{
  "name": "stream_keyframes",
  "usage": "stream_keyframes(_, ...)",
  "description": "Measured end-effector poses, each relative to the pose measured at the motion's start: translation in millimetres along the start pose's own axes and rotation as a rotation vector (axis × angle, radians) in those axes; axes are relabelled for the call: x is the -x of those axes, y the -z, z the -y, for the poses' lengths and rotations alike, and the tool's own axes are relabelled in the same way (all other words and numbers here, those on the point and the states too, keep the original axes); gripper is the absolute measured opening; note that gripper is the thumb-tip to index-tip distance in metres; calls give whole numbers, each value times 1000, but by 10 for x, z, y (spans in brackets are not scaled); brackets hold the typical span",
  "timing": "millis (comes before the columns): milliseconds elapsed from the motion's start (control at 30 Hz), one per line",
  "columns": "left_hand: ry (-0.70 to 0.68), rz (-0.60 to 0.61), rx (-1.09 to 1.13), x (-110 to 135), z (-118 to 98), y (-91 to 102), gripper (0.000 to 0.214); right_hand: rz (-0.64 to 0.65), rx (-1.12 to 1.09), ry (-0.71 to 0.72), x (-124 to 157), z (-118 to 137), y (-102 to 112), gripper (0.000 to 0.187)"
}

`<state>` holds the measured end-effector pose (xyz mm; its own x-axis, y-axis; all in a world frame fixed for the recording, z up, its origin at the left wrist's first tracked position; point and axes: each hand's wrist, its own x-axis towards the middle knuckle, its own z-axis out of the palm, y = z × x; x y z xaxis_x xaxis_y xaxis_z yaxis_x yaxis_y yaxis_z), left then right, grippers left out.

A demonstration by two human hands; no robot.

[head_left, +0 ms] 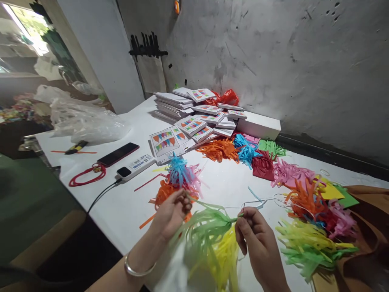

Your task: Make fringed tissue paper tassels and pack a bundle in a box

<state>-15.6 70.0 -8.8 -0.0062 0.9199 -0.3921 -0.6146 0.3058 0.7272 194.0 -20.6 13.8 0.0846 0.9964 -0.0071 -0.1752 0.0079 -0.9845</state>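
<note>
My left hand (172,211) is closed in a pinch on strips of a green paper tassel (204,229). My right hand (258,239) pinches the twisted neck of the same green tassel at its right end. A yellow tassel (223,257) hangs under it, between my wrists. A thin white string (267,200) runs from the tassel's neck to the right across the white table (127,211). Finished orange and blue tassels (179,178) lie just behind my left hand.
Fringed paper pieces in several colours (261,160) lie mid-table, with more tassels (316,227) at right. Stacked printed cards (194,117) and a white box (259,125) sit by the wall. A phone (118,154), power bank (135,167), red cord (86,175) and plastic bags (85,119) are at left.
</note>
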Motion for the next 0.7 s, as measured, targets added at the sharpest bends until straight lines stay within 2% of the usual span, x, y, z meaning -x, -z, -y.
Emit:
stream_keyframes(67,-195,-70,-33,14,-77,57,2,-2,15,-24,8,12,-20,38)
stream_keyframes(100,-318,-52,-124,76,-82,67,6,-4,15,-43,19,22,-46,39)
stream_keyframes(133,-439,24,-265,165,-62,63,14,-6,9,-60,32,34,-79,40)
stream_keyframes(200,-618,311,-607,379,45,20,32,-4,-16,-86,64,57,-154,40)
stream_keyframes(233,-654,461,-731,476,118,-15,35,-2,-28,-94,79,68,-187,41)
stream_keyframes(267,-638,577,-789,553,193,-53,32,-5,-33,-98,92,77,-212,41)
stream_keyframes(300,-597,634,-786,604,259,-92,26,-17,-29,-101,101,85,-227,42)
stream_keyframes(367,-426,620,-641,631,337,-159,15,-78,9,-102,112,94,-227,45)
stream_keyframes(433,-170,572,-403,596,334,-206,20,-139,91,-82,117,97,-204,45)
stream_keyframes(533,141,567,-119,544,259,-237,30,-110,263,15,129,86,-183,40)
stream_keyframes(600,228,577,-37,541,232,-241,33,-61,357,103,144,76,-192,37)
stream_keyframes(700,251,570,6,554,256,-237,34,-39,417,180,165,74,-212,36)
